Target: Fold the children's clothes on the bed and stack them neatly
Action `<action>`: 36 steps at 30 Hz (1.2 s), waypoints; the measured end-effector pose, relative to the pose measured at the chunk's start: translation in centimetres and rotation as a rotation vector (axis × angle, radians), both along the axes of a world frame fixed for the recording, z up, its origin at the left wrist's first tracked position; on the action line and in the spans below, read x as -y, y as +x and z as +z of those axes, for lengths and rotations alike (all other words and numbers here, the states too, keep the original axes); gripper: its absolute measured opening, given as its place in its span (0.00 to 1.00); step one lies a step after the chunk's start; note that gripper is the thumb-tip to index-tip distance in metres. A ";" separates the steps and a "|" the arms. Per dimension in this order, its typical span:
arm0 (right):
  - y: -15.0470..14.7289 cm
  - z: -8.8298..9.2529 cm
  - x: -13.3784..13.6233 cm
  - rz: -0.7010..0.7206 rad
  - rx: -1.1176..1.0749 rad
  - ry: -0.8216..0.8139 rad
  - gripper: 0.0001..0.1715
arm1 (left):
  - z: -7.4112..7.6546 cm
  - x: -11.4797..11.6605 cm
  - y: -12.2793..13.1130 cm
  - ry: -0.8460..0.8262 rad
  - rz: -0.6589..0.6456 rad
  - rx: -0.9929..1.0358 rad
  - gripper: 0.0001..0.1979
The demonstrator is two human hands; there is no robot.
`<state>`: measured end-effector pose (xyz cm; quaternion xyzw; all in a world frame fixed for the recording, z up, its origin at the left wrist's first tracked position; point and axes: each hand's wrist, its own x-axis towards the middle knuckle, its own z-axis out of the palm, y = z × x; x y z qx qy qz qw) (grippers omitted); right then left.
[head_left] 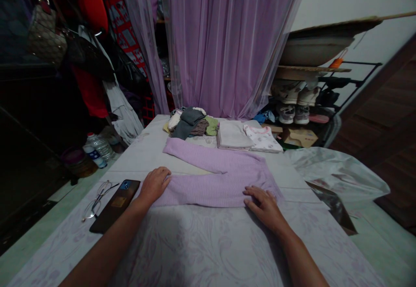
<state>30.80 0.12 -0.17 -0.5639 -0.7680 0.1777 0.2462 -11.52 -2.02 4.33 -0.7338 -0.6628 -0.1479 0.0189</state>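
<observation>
A pair of lilac ribbed trousers (pixel 208 187) lies spread flat across the white patterned tablecloth, its waist to the right and both legs pointing left. On the cuff of the nearer leg rests my left hand (pixel 155 184), palm down, its fingers stretched out. My right hand (pixel 262 204) lies near the waist end, fingers spread and touching the cloth. Behind the trousers sit a heap of crumpled clothes (pixel 190 121), a folded grey stack (pixel 233 134) and a folded white printed top (pixel 262 138) with pink neck trim.
Left of my left hand are a dark phone (pixel 116 207) and eyeglasses (pixel 96 201) on the tablecloth (pixel 214 248). Lilac curtains (pixel 227 44) hang behind. A shoe rack (pixel 299 101) and clear plastic sheet (pixel 338 172) stand right; bottles (pixel 100 146) and hanging bags are left.
</observation>
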 end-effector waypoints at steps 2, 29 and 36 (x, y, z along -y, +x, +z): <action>0.4 -0.2 0.4 0.042 0.000 0.010 0.23 | -0.6 1.4 0.5 0.074 -0.079 0.036 0.08; -1.0 0.6 1.4 0.017 0.168 -0.043 0.33 | 0.9 4.0 -1.1 -0.328 -0.054 -0.085 0.21; -1.3 -0.4 1.4 0.003 0.181 0.033 0.36 | 3.7 3.8 -3.3 -0.248 0.104 0.070 0.17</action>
